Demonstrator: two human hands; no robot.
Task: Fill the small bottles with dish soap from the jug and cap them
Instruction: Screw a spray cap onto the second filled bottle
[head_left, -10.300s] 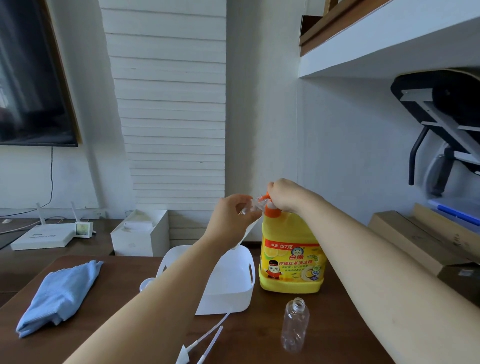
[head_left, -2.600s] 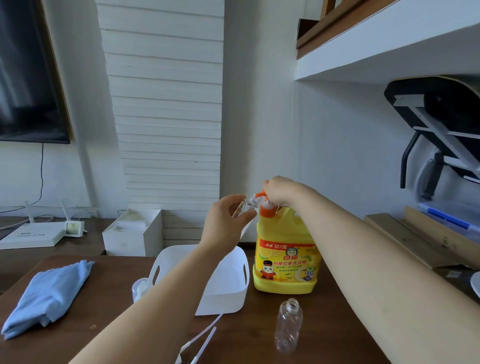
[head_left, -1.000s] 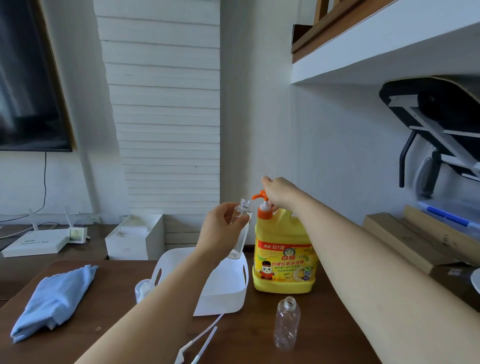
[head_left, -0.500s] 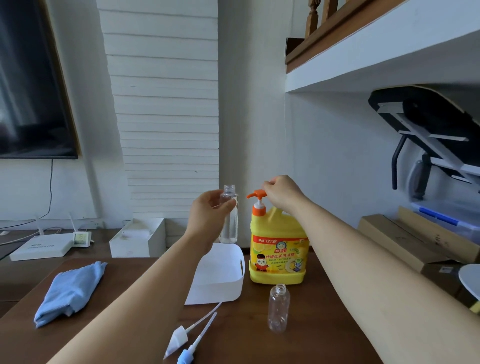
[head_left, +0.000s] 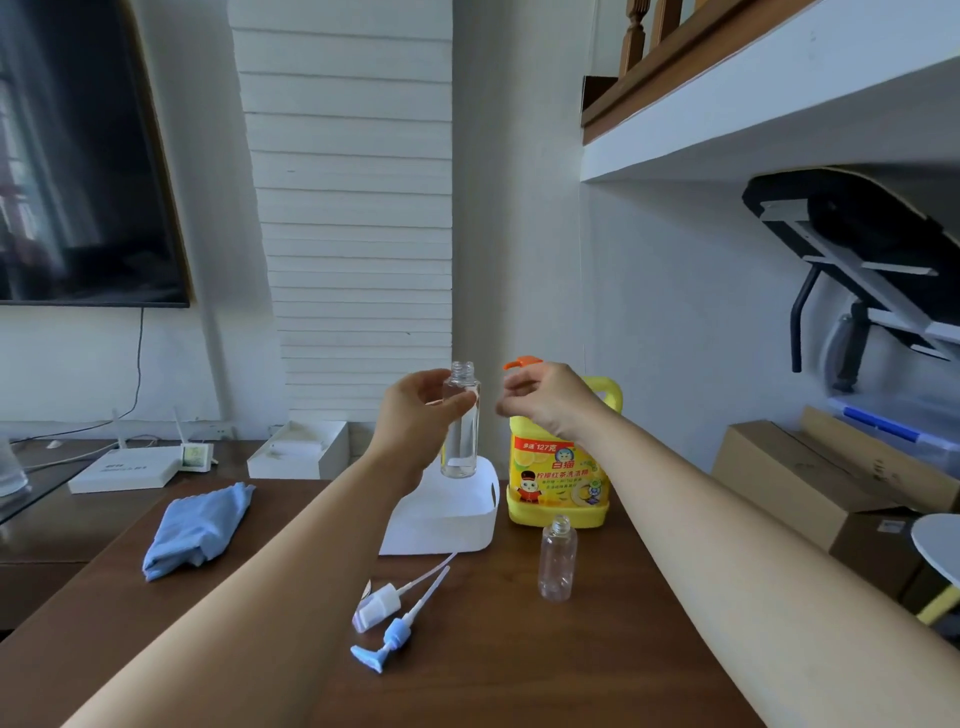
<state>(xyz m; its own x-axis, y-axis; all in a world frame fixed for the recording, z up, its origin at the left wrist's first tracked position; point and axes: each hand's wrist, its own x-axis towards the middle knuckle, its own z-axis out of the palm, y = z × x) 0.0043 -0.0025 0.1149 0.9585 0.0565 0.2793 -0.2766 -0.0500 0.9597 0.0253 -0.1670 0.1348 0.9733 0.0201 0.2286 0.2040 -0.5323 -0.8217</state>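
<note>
Off the pump (head_left: 523, 361) came the right hand (head_left: 548, 402), fingers (head_left: 514, 388) loose, holding nothing. The left hand (head_left: 415, 418) gripped the clear bottle (head_left: 461, 431) upright, just beside the jug (head_left: 558, 480).

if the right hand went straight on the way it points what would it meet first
Most likely the bottle held upright in the left hand: the right hand points left at its neck across a gap, though depth is unclear.

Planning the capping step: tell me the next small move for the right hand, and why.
Probably lower the right hand to the white pump cap on the table: the left hand holds the uncapped bottle upright, and the right holds nothing.
</note>
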